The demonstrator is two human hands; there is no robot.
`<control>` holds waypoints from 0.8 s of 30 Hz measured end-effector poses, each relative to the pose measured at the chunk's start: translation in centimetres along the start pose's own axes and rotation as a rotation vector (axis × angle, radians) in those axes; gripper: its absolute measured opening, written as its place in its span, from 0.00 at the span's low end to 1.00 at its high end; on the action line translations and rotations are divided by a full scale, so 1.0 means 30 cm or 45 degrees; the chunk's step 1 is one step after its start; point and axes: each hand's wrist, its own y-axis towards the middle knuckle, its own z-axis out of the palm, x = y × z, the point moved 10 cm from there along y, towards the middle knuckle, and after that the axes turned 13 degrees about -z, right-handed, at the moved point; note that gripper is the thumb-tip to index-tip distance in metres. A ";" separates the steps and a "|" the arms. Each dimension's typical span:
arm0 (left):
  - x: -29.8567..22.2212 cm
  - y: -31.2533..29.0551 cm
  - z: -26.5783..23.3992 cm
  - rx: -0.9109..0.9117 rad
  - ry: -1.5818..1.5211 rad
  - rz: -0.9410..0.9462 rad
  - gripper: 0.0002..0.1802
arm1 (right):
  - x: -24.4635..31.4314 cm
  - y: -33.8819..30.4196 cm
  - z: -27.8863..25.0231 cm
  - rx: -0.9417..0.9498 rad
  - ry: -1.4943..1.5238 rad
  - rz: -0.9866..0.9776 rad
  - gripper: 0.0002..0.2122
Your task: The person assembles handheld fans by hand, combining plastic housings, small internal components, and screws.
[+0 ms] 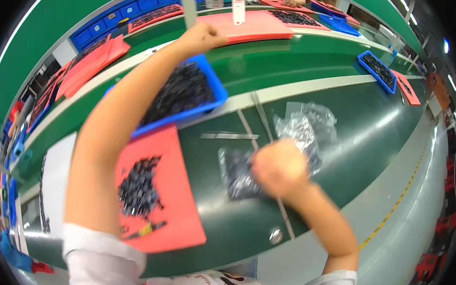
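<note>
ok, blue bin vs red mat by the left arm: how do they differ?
The blue bin has raised walls; the red mat lies flat. The bin is heaped nearly full of small dark parts; the mat carries only a loose scatter with bare red around it. The bin sits farther from the person, the mat nearer. Both hold similar small dark parts on the green bench.

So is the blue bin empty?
No, the blue bin is heaped with small dark parts, and the left hand reaches over its far edge.
</note>
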 end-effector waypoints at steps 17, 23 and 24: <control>0.441 1.044 0.183 -0.998 -0.205 -0.427 0.72 | -0.082 -0.117 0.015 -0.256 0.833 0.564 0.05; 0.362 1.188 0.152 -0.907 -0.507 -0.202 0.63 | -0.096 -0.173 0.065 -0.158 0.896 0.828 0.06; 0.350 1.228 0.110 -0.874 -0.513 -0.110 0.62 | -0.101 -0.165 0.062 -0.157 0.911 0.819 0.05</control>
